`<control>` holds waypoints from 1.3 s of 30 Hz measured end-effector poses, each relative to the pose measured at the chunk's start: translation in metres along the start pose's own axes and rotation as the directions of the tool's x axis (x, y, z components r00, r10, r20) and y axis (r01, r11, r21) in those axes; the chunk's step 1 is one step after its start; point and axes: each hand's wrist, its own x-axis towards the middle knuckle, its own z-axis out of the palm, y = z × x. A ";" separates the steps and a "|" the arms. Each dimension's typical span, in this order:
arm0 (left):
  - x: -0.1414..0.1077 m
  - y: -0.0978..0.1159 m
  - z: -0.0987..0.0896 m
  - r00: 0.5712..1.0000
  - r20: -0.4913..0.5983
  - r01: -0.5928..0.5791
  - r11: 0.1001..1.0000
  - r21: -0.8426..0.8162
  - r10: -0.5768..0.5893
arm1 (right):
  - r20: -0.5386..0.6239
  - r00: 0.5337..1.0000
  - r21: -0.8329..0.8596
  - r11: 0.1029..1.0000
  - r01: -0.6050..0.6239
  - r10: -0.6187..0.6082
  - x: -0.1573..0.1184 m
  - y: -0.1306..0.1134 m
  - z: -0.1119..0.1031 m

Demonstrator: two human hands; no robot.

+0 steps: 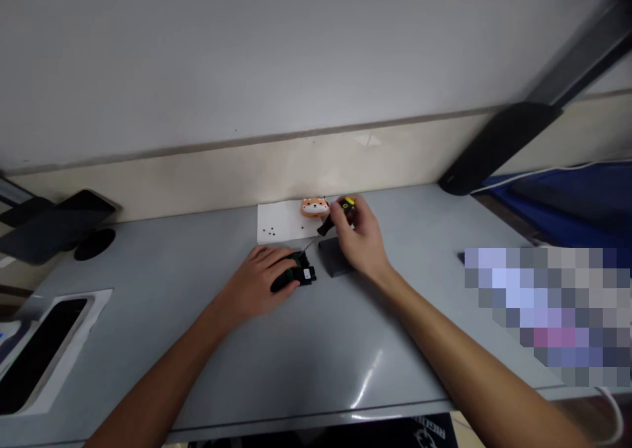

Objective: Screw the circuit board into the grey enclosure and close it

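Head view: left hand [264,278] clasps black plastic device [303,262], white label unreadable, on glossy grey desk [296,356]. Right hand [356,227] pinches black-and-yellow screwdriver [326,225], thin shaft angled down to the device.

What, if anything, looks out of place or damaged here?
Nothing looks spilled or damaged. Mildly odd: one tiny dark screw lies on the white sheet, near the orange animal-face case, apart from the group of screws to its left.
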 end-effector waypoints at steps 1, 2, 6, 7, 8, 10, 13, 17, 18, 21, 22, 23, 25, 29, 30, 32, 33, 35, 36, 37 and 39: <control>0.000 0.000 0.000 1.000 -0.003 -0.005 1.000 0.001 0.005 | -0.048 0.999 0.020 1.000 -0.010 0.011 0.003 0.003 -0.002; 0.000 -0.001 0.001 1.000 -0.006 -0.009 1.000 0.001 0.009 | -0.092 0.996 0.029 1.000 -0.009 0.012 0.006 0.006 -0.003; 0.000 -0.002 0.005 1.000 -0.018 -0.007 1.000 -0.004 0.007 | -0.170 0.985 -0.097 0.995 0.013 -0.030 0.013 0.013 -0.011; 0.000 -0.003 0.005 1.000 -0.021 -0.001 1.000 -0.008 0.000 | -0.167 0.986 -0.142 0.990 0.003 -0.027 0.014 0.014 -0.012; 0.000 -0.003 0.006 1.000 -0.026 0.008 1.000 -0.015 -0.009 | -0.161 0.987 -0.181 0.983 -0.013 -0.016 0.014 0.015 -0.013; 0.000 -0.003 0.006 0.999 -0.040 0.029 0.999 -0.042 -0.031 | -0.143 0.990 -0.230 0.972 -0.043 0.010 0.015 0.016 -0.014; 0.000 -0.002 0.003 0.996 -0.055 0.062 0.992 -0.109 -0.068 | -0.110 0.993 -0.249 0.967 -0.061 0.034 0.014 0.016 -0.013; -0.001 -0.003 0.000 0.986 -0.122 0.095 0.983 -0.156 -0.114 | -0.073 0.997 -0.259 0.964 -0.057 0.040 0.010 0.010 -0.011; -0.001 -0.003 0.000 0.980 -0.155 0.104 0.983 -0.153 -0.128 | -0.071 0.997 -0.265 0.963 -0.051 0.033 0.009 0.008 -0.011; -0.002 -0.006 0.002 0.956 -0.244 0.131 0.982 -0.140 -0.162 | -0.080 0.997 -0.275 0.961 -0.032 0.010 0.007 0.003 -0.011; -0.002 -0.007 0.003 0.948 -0.268 0.137 0.981 -0.136 -0.169 | -0.084 0.996 -0.280 0.960 -0.031 0.007 0.007 0.002 -0.011; -0.001 -0.007 0.003 0.941 -0.289 0.141 0.981 -0.133 -0.174 | -0.084 0.996 -0.288 0.957 -0.032 0.008 0.006 0.002 -0.010; -0.001 -0.008 0.004 0.930 -0.321 0.147 0.981 -0.124 -0.180 | -0.081 0.997 -0.309 0.950 -0.040 0.016 0.006 0.003 -0.010; 0.000 -0.010 0.004 0.905 -0.383 0.163 0.982 -0.098 -0.188 | -0.061 0.998 -0.319 0.947 -0.050 0.032 0.004 0.004 -0.008; 0.000 -0.011 0.004 0.901 -0.390 0.170 0.981 -0.089 -0.191 | -0.060 0.998 -0.313 0.948 -0.051 0.034 0.004 0.003 -0.008; 0.000 -0.013 0.005 0.895 -0.397 0.193 0.979 -0.070 -0.205 | -0.063 0.998 -0.290 0.956 -0.042 0.024 0.002 0.000 -0.007; 0.000 -0.014 0.005 0.892 -0.399 0.207 0.976 -0.061 -0.214 | -0.067 0.998 -0.272 0.962 -0.029 0.011 0.002 -0.002 -0.006; 0.000 -0.015 0.005 0.885 -0.404 0.232 0.972 -0.047 -0.231 | -0.063 0.998 -0.231 0.973 0.008 -0.023 0.000 -0.005 -0.005; -0.001 -0.015 0.006 0.883 -0.406 0.238 0.970 -0.043 -0.235 | -0.058 0.998 -0.206 0.978 0.027 -0.040 -0.001 -0.007 -0.005; -0.001 -0.016 0.006 0.882 -0.407 0.242 0.969 -0.040 -0.237 | -0.053 0.997 -0.178 0.983 0.041 -0.051 -0.001 -0.009 -0.004; 0.000 -0.016 0.006 0.879 -0.415 0.242 0.970 -0.033 -0.233 | -0.041 0.997 -0.118 0.991 0.058 -0.063 -0.004 -0.013 -0.001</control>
